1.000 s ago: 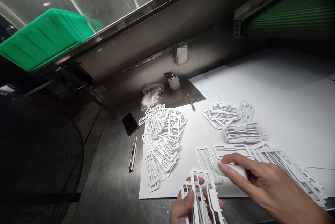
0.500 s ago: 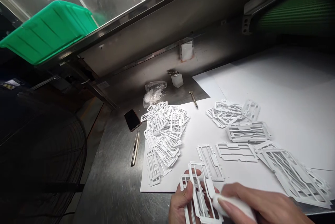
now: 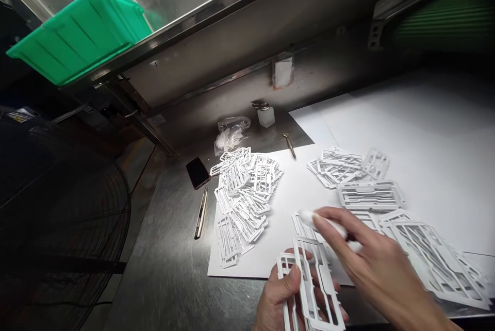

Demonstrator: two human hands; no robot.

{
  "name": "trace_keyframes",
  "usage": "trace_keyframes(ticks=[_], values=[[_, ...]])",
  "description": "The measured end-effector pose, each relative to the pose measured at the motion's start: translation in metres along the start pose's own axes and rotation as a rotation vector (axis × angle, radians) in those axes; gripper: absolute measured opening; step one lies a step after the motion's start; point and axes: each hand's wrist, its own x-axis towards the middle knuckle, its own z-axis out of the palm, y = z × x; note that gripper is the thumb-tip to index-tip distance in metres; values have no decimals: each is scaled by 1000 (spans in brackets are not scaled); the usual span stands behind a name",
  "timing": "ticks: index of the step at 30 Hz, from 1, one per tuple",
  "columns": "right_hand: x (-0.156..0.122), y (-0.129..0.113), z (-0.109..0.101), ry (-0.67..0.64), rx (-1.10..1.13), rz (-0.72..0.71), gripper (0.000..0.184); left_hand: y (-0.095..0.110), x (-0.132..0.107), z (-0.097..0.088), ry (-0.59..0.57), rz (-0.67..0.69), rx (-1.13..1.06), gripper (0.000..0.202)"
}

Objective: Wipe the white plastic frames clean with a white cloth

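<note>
My left hand [image 3: 275, 295] is closed around a few thin white plastic frames [image 3: 327, 283], long rectangles with slots, held tilted at the table's front edge. The thumb presses on their left side and fingers show behind the slots. Above their top end, my right hand [image 3: 371, 256] pinches a white cloth-like wad [image 3: 308, 217] with a rounded tip; motion blur hides its exact kind. The wad is apart from the held frames. Beneath the right hand, a single frame [image 3: 297, 224] lies partly covered on the white sheet [image 3: 288, 202].
A heap of white frames [image 3: 242, 207] lies left; more stacks [image 3: 436, 253] lie right. A phone [image 3: 197, 172], utility knife [image 3: 200, 213], tweezers [image 3: 289, 145], plastic bag [image 3: 232, 135] and pump bottle [image 3: 265, 116] lie around the sheet. A green bin [image 3: 81, 37] sits on the overhead shelf.
My right hand has lifted the white wad off the held frames and moved it up and away. My left hand keeps its hold on the frames. The whole view has shifted slightly.
</note>
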Motion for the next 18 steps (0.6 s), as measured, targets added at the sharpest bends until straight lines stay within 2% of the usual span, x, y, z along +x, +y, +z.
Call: trace_keyframes(ticks=[4,8,12,15,18], values=[[21,-7,21,-185,122,70,38,-3,2,5,-48,-9,-34,52],[20,-8,23,-266,169,119,38,0,2,5,14,-95,-33,64],[10,-10,27,-268,133,108,36,-1,3,7,118,-160,-54,76],[5,-13,33,-211,70,68,38,-3,3,7,50,-128,-55,77],[12,-4,28,-114,26,82,49,6,-3,4,-12,-50,-21,58]])
